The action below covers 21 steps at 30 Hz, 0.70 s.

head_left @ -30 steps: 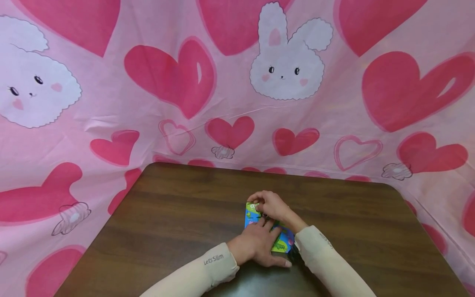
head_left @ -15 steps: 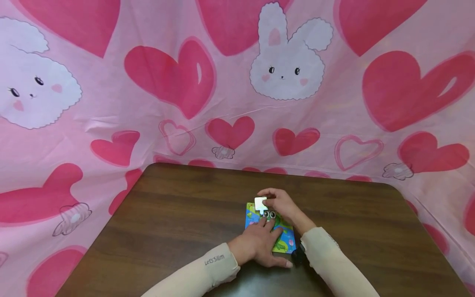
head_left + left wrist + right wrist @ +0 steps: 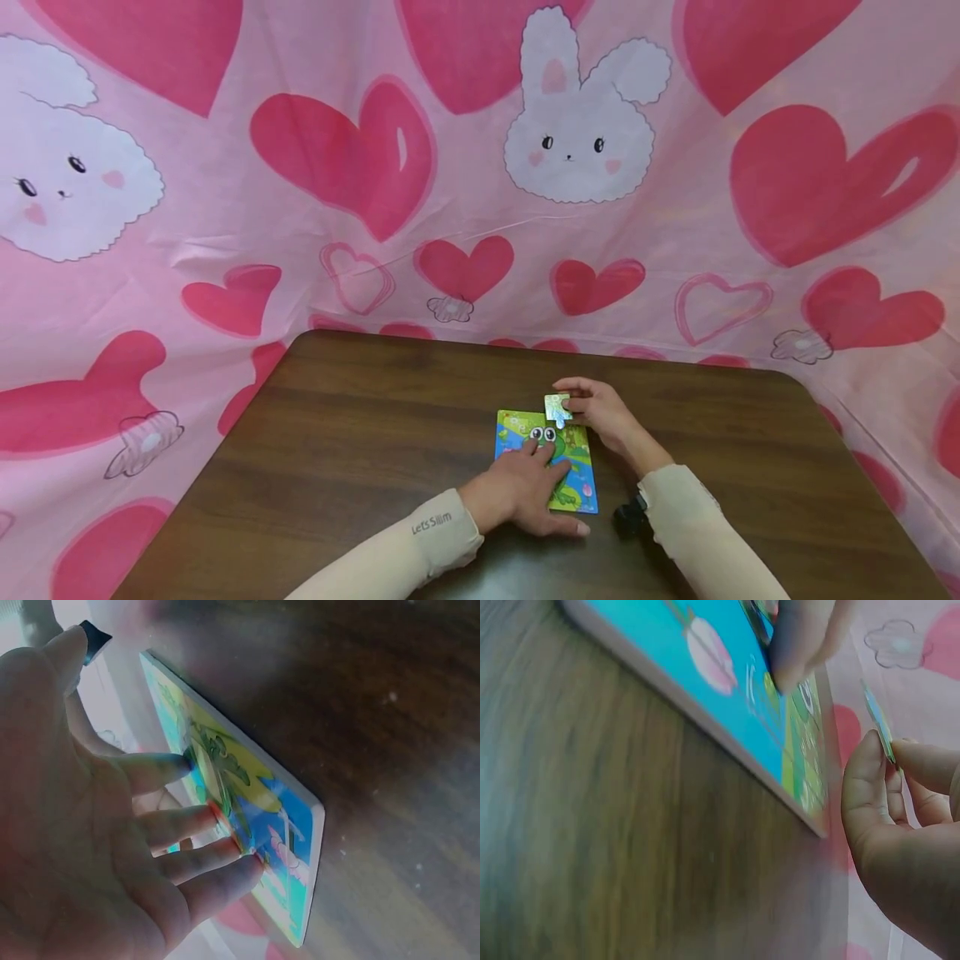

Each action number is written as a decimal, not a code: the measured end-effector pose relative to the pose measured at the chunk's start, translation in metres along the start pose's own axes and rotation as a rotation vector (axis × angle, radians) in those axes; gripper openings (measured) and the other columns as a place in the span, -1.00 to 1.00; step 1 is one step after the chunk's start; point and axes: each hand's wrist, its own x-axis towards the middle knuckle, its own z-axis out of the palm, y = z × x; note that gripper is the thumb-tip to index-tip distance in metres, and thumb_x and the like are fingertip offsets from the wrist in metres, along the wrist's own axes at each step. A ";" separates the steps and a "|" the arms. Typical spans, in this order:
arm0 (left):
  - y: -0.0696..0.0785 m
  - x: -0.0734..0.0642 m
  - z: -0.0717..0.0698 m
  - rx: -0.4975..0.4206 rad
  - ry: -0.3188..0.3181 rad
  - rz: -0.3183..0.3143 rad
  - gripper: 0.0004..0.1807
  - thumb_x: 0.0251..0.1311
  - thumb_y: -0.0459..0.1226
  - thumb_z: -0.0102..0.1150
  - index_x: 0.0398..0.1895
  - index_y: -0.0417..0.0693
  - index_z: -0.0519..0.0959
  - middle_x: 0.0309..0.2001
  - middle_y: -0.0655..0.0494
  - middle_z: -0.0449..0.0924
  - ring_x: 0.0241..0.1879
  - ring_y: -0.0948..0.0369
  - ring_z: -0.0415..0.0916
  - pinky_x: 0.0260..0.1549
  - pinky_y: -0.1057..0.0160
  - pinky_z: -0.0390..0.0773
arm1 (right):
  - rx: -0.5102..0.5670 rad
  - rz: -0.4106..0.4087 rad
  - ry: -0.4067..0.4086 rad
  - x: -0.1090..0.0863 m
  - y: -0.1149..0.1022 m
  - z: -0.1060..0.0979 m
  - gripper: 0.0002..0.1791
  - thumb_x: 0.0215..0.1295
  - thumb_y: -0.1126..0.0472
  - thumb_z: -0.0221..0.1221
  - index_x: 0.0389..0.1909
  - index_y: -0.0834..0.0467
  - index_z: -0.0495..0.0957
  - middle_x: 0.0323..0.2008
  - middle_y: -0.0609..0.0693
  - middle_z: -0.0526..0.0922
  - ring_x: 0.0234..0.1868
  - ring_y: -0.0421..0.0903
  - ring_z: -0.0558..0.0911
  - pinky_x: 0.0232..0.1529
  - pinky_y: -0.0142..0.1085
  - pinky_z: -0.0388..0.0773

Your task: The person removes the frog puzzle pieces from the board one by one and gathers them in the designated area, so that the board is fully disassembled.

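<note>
A jigsaw puzzle [image 3: 583,475] with a green frog on a blue and yellow-green picture lies flat on the table. My left hand [image 3: 525,492] rests on it with spread fingers, covering much of the frog. In the left wrist view the fingertips [image 3: 236,862] touch the puzzle [image 3: 291,859] across its face. My right hand [image 3: 611,421] pinches a small jigsaw piece [image 3: 555,408] between thumb and fingers, over the puzzle's far edge. The right wrist view has this piece [image 3: 880,724] edge-on, held up apart from the puzzle [image 3: 761,742].
The brown wood-grain table [image 3: 375,433] has rounded far corners. Behind it hangs a pink cloth [image 3: 465,183] printed with hearts and rabbits. A black wrist device [image 3: 630,517] sits at the right sleeve [image 3: 690,500].
My right hand has lifted the jigsaw piece from near the puzzle's far left corner and carried it to the right along the far edge. My left hand stays in place.
</note>
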 end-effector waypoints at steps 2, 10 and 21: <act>0.000 0.000 -0.001 -0.007 -0.002 0.004 -0.01 0.10 0.59 -0.15 0.54 0.36 0.24 0.57 0.14 0.15 0.55 -0.01 0.13 0.37 0.00 0.38 | 0.014 -0.001 0.003 -0.002 0.001 -0.005 -0.58 0.47 0.40 0.04 0.30 0.35 0.44 -0.02 0.09 0.58 -0.16 -0.12 0.61 -0.10 -0.27 0.67; -0.001 0.000 -0.005 -0.007 0.007 0.006 -0.05 0.12 0.56 -0.12 0.52 0.36 0.29 0.54 0.14 0.20 0.52 0.02 0.17 0.35 0.03 0.39 | 0.032 -0.005 0.008 -0.010 0.006 -0.027 -0.54 0.50 0.37 0.03 0.36 0.39 0.35 0.00 0.08 0.58 -0.14 -0.18 0.62 -0.07 -0.27 0.68; -0.003 0.001 -0.004 0.009 0.017 0.009 -0.06 0.13 0.56 -0.11 0.52 0.39 0.28 0.54 0.19 0.20 0.52 0.06 0.17 0.33 0.07 0.41 | -0.009 0.007 0.053 -0.024 0.015 -0.057 -0.51 0.54 0.29 0.03 0.40 0.38 0.31 -0.07 -0.13 0.61 -0.16 -0.27 0.59 -0.10 -0.33 0.64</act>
